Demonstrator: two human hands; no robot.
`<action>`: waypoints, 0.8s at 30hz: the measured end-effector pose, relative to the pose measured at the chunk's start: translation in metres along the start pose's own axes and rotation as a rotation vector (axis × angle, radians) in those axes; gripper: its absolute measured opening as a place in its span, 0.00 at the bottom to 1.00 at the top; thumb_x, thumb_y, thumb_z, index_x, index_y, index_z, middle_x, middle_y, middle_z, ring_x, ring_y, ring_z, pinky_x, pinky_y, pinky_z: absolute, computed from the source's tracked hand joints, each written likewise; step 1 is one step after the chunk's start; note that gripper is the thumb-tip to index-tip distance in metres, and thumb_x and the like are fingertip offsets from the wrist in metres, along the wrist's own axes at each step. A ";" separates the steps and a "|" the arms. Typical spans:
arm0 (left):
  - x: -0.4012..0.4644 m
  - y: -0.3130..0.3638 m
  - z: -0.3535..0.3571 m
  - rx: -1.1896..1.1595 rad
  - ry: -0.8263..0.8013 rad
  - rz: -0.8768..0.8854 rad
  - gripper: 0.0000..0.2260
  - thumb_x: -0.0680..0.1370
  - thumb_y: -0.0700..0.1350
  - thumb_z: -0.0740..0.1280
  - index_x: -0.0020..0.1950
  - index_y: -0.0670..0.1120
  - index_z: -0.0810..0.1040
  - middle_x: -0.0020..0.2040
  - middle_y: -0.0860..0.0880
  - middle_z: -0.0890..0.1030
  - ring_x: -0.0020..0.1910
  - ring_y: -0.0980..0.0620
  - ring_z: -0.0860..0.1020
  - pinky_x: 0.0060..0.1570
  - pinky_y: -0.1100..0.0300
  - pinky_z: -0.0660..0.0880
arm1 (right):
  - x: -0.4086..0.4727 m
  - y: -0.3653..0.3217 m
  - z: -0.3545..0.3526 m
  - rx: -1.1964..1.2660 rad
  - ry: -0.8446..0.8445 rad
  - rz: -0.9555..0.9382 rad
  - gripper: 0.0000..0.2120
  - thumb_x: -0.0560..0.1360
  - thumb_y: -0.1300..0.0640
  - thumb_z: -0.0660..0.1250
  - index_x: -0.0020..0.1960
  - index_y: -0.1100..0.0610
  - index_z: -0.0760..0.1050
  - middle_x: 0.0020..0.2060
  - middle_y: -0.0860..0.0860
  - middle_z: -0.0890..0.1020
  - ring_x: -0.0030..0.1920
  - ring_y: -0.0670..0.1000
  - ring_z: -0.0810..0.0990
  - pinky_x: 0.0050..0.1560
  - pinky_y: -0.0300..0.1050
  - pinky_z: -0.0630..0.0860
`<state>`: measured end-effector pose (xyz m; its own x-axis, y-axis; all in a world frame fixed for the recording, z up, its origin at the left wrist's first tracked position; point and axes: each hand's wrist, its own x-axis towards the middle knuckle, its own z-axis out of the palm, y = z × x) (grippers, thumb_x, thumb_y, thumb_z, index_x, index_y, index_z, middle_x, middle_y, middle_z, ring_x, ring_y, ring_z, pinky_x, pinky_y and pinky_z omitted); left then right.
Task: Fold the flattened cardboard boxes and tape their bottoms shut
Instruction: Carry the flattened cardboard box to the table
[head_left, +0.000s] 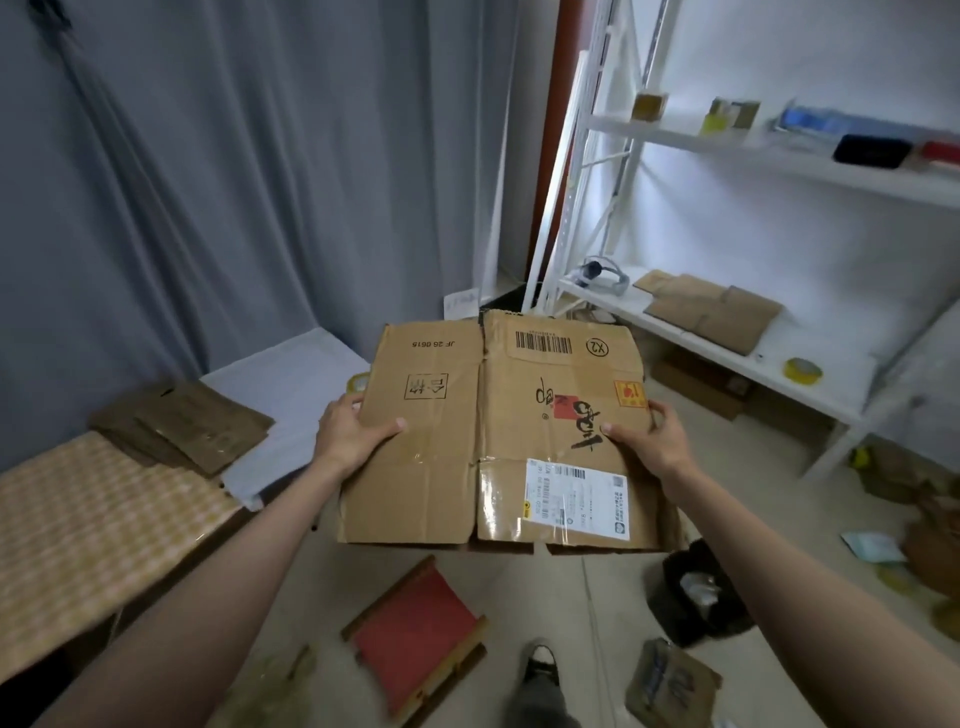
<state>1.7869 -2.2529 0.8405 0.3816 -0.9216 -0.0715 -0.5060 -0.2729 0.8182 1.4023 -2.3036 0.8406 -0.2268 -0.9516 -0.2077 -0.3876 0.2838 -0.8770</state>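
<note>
A person holds a flattened cardboard box (498, 431) in the air with both hands, above the floor (587, 587) of a storage room.

The left hand (349, 434) grips the box's left edge and the right hand (647, 439) grips its right edge, each thumb on the top face and the fingers curled underneath. The box lies flat and unfolded, with a barcode near its far edge and a white shipping label (576, 499) at its near right corner. To the left, a stack of flat cardboard (182, 423) rests at the far end of a table (78, 530) covered in a checked cloth. To the right, more flat cardboard (711, 309) lies on the lower shelf of a white rack (769, 364), with a roll of tape (802, 370) near that shelf's front edge. A small red-seated stool (415, 631) stands on the floor below the box.
</note>
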 end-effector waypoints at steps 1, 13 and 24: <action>0.018 0.004 0.013 0.003 -0.002 0.005 0.33 0.67 0.56 0.79 0.67 0.44 0.74 0.63 0.43 0.79 0.59 0.45 0.78 0.59 0.51 0.76 | 0.022 -0.001 0.000 -0.002 0.000 0.008 0.44 0.67 0.50 0.80 0.75 0.54 0.61 0.68 0.56 0.73 0.63 0.58 0.76 0.63 0.55 0.75; 0.205 0.058 0.110 -0.051 0.130 -0.109 0.32 0.69 0.55 0.78 0.68 0.41 0.75 0.60 0.44 0.79 0.53 0.47 0.76 0.51 0.56 0.72 | 0.307 -0.071 0.030 -0.105 -0.142 -0.059 0.47 0.60 0.45 0.83 0.73 0.52 0.64 0.63 0.52 0.78 0.59 0.55 0.79 0.62 0.58 0.78; 0.320 0.025 0.082 -0.013 0.324 -0.291 0.35 0.70 0.56 0.78 0.71 0.42 0.72 0.58 0.42 0.80 0.54 0.44 0.79 0.55 0.50 0.78 | 0.445 -0.146 0.156 -0.143 -0.387 -0.159 0.43 0.67 0.48 0.80 0.75 0.52 0.62 0.61 0.54 0.78 0.56 0.56 0.80 0.55 0.53 0.79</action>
<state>1.8325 -2.5771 0.7913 0.7311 -0.6718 -0.1187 -0.3328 -0.5031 0.7976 1.4975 -2.7871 0.8080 0.1862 -0.9514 -0.2454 -0.5169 0.1175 -0.8479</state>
